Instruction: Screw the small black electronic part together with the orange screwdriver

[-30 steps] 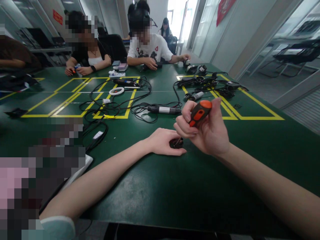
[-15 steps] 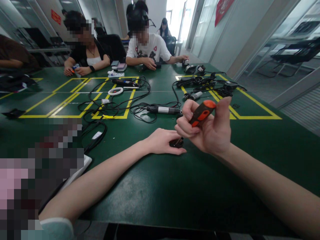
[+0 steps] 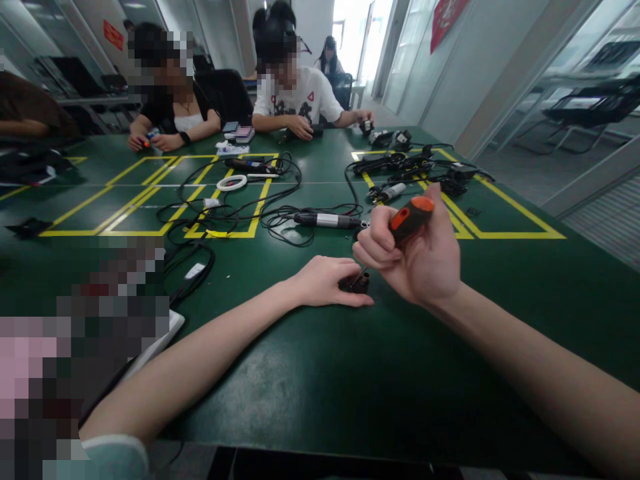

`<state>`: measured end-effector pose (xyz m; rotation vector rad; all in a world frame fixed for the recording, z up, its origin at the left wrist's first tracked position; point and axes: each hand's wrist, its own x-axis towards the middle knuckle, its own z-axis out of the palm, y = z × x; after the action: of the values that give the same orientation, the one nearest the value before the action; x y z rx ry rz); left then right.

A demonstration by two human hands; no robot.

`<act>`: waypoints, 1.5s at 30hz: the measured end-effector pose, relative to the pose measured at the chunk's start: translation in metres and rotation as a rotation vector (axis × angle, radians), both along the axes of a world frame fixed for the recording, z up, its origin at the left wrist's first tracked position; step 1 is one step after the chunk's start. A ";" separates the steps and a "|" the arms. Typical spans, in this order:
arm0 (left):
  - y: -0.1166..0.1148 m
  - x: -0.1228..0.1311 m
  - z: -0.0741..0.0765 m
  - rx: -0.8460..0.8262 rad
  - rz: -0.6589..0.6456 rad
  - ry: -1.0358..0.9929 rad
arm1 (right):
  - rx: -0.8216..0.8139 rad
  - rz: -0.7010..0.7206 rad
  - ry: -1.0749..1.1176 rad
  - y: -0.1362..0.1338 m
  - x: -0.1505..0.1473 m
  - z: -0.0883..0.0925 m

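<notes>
My left hand [image 3: 327, 281] rests on the green table with its fingers closed about a small dark part [image 3: 357, 285], which has a short round tube end on its right side. The fingers hide some of this part. In my right hand [image 3: 430, 267] is a screwdriver [image 3: 413, 217] with an orange and dark grey handle. Curled fingers grip the handle while the thumb stands up beside it. A thin shaft slants down and left from the fist to the dark part; whether its tip sits in a screw is too small to tell.
Beyond my hands lies a black tool with a white band [image 3: 327, 220] amid coiled black cables. More dark tools [image 3: 387, 165] lie at the back right. Yellow tape [image 3: 520, 235] marks the green table [image 3: 280, 387]. Two people [image 3: 293, 93] sit opposite, hands on objects.
The screwdriver handle has tilted and risen slightly in my right hand, and the shaft now shows against the dark part. My left hand has stayed almost still.
</notes>
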<state>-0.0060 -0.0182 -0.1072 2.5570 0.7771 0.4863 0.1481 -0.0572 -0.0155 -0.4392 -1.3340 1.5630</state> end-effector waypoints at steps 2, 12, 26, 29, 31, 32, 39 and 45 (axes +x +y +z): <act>0.000 0.000 0.000 -0.008 0.002 -0.008 | -0.033 -0.013 0.027 -0.001 0.001 -0.001; -0.005 -0.001 0.004 -0.005 -0.001 -0.019 | -0.003 -0.025 -0.021 0.001 0.000 0.003; -0.006 -0.001 0.007 -0.007 0.008 0.011 | -0.004 -0.043 -0.037 -0.003 -0.002 -0.002; -0.005 -0.001 0.006 -0.014 -0.004 -0.001 | -0.022 -0.054 -0.060 -0.002 -0.004 -0.003; -0.005 -0.001 0.007 -0.019 -0.007 -0.003 | -0.032 -0.055 -0.059 -0.002 -0.005 -0.005; -0.005 -0.001 0.007 -0.020 -0.005 -0.001 | -0.036 -0.055 -0.056 -0.002 -0.005 -0.006; -0.005 -0.003 0.008 -0.008 0.005 0.007 | -0.004 -0.041 -0.011 -0.004 -0.003 -0.008; -0.007 -0.004 0.011 -0.043 -0.004 -0.016 | 0.023 -0.044 0.017 -0.002 -0.005 -0.011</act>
<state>-0.0097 -0.0248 -0.0963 2.5110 0.7689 0.4832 0.1431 -0.0596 -0.0263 -0.4370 -1.3198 1.5104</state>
